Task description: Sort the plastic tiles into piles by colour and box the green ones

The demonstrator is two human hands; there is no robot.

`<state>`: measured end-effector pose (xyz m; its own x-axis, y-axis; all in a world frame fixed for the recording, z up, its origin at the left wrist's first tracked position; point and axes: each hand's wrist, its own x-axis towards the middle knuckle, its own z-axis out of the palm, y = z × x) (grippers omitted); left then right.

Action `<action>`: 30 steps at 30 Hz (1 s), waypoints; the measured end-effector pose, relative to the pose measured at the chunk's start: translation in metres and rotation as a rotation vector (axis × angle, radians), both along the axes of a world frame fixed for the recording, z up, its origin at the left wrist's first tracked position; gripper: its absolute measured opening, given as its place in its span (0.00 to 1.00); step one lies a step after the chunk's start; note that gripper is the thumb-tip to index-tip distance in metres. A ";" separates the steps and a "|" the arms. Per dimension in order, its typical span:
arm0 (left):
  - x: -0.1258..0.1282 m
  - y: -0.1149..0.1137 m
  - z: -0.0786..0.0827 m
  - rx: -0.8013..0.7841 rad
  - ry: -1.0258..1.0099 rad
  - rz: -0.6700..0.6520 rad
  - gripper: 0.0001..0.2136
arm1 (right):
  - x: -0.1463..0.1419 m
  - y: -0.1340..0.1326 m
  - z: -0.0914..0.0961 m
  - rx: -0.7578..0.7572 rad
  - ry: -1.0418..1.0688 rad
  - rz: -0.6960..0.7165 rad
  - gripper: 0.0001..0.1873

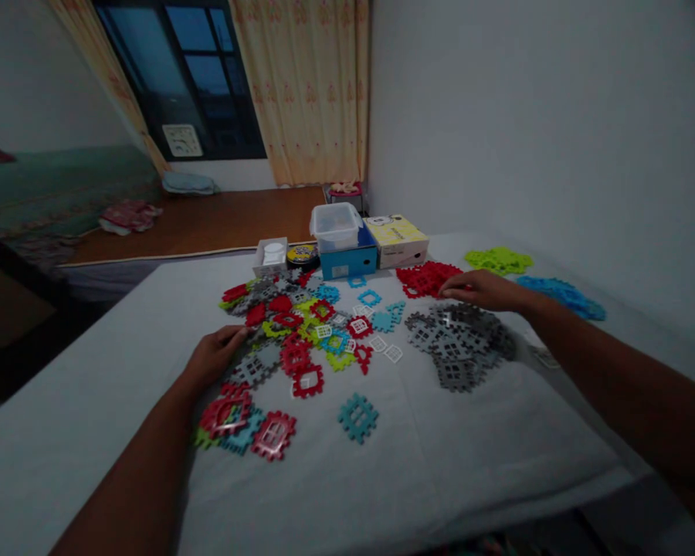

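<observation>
Many flat plastic waffle-shaped tiles lie on a white sheet (382, 479). My left hand (214, 354) rests at the left edge of the mixed-colour heap (301, 324), fingers curled, touching grey and red tiles. My right hand (479, 290) lies flat with fingers stretched out, over the near edge of a red tile stack (425, 276) and just behind a grey tile pile (460, 344). A single teal tile (357, 417) lies alone in front.
At the back stand a clear tub (336, 225) on a blue box (347, 261), a yellow-white box (397, 239) and a small white tray (271, 255). Green tiles (498, 260) and blue tiles (561, 295) lie by the right wall. Wooden floor beyond.
</observation>
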<state>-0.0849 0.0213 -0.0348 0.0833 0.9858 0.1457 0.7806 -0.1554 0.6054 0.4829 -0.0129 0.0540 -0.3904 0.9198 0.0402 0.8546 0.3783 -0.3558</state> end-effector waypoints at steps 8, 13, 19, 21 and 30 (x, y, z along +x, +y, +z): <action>0.001 -0.002 -0.001 0.008 -0.038 -0.041 0.32 | -0.059 0.000 -0.032 -0.032 -0.134 0.289 0.16; 0.002 -0.002 -0.002 -0.009 -0.051 -0.032 0.31 | -0.077 0.024 -0.043 0.100 -0.126 0.217 0.15; 0.001 -0.001 -0.004 0.015 -0.078 -0.055 0.30 | -0.087 0.052 -0.062 0.024 -0.248 0.210 0.28; 0.001 -0.001 -0.003 0.019 -0.083 -0.058 0.30 | -0.081 0.055 -0.061 0.031 -0.233 0.171 0.28; 0.001 -0.003 -0.001 0.019 -0.055 -0.055 0.31 | -0.079 0.049 -0.041 0.051 -0.018 0.063 0.14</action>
<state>-0.0840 0.0186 -0.0355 0.1286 0.9769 0.1705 0.7360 -0.2092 0.6439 0.4037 0.0363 0.0129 -0.4484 0.8904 0.0786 0.8346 0.4486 -0.3196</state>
